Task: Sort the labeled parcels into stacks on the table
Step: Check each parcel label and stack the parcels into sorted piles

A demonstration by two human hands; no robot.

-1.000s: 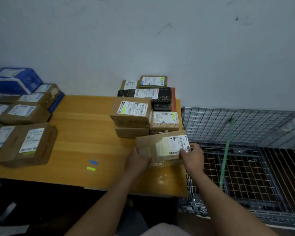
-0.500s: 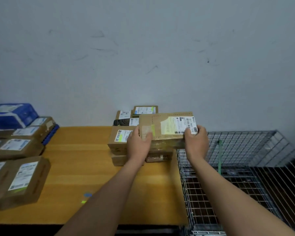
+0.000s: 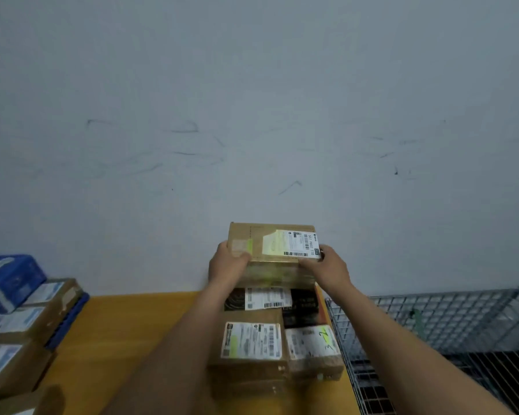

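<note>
Head view, the only one. Held parcel (image 3: 274,242): brown carton, white label with a yellow patch facing up, at the far right end of the table (image 3: 126,324), close to the wall (image 3: 252,115), over the rear of the right-hand stack. It is kept level and label-up, probably so the label stays readable and it lands flat. I cannot tell if its underside already touches the cartons below; that zone is blurred.

Left hand (image 3: 226,263): clamped on the parcel's left end, thumb on the top face, other fingers hidden behind the side. Right hand (image 3: 330,266): clamped on the near right corner, just beside the label, thumb on top. A hand at each end looks chosen for steady two-sided control while lining it up. Both forearms reach forward, nearly straight, converging on the parcel, wrists roughly level.

Under and nearer: black parcel (image 3: 300,301) with a white label, labelled brown parcel (image 3: 252,339), and touching its right side a smaller parcel with green scribble (image 3: 312,342). All lie label-up, which fits sorting by label.

Left edge: second group of brown parcels (image 3: 27,319), well apart from the first, with a blue box (image 3: 9,280) behind. Wire cage (image 3: 432,319) stands just beside the table's right edge, likely the source bin.

Step, my guess: placing on the stack, release not yet done.
</note>
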